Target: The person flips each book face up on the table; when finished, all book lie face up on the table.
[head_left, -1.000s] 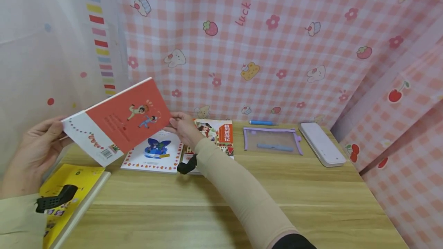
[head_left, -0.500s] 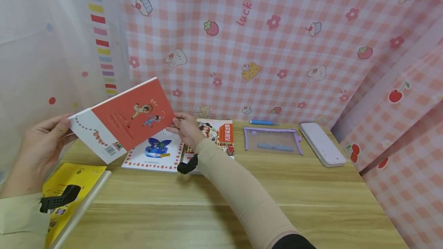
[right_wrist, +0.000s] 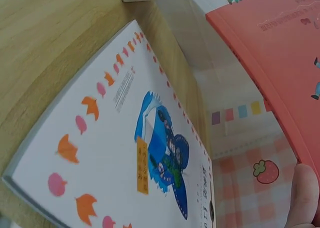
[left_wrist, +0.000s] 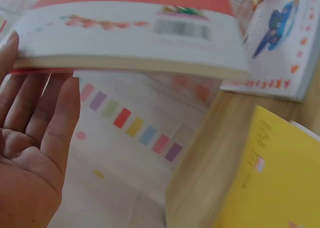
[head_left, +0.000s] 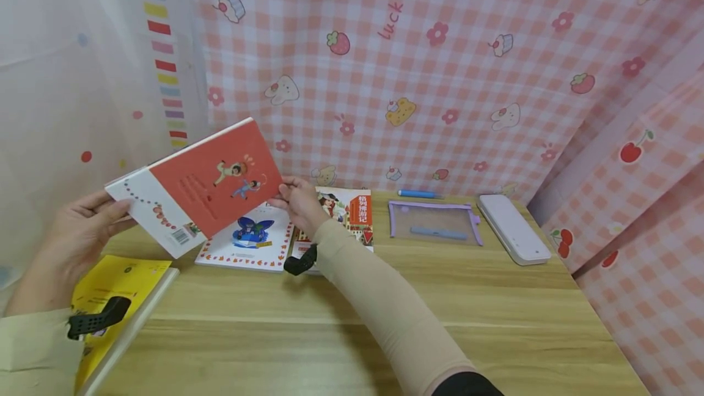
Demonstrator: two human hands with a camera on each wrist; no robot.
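Note:
A red and white book [head_left: 217, 179] is held up, tilted, above the back left of the table, its barcode side showing. My left hand [head_left: 79, 231] pinches its left corner, thumb on top and fingers underneath, as the left wrist view also shows. At the opposite edge my right hand [head_left: 302, 205] pinches the book; only its thumb [right_wrist: 303, 195] shows in the right wrist view. Below lies a white book with a blue butterfly [head_left: 253, 242], partly covered by the raised book. Beside it, a book with a red title strip [head_left: 360, 209] is partly hidden behind my right hand.
A yellow book [head_left: 123, 277] lies at the left under my left forearm. Further right are a purple-edged mesh pouch [head_left: 398, 225] with a blue pen-like item in it, a blue pen [head_left: 416, 194] and a white case [head_left: 511, 228]. A pink checked curtain [head_left: 374, 66] hangs behind the table [head_left: 264, 335].
Both hands have shifted slightly to the right with the red and white book between them. The left thumb lies further onto its corner. The other books stay put.

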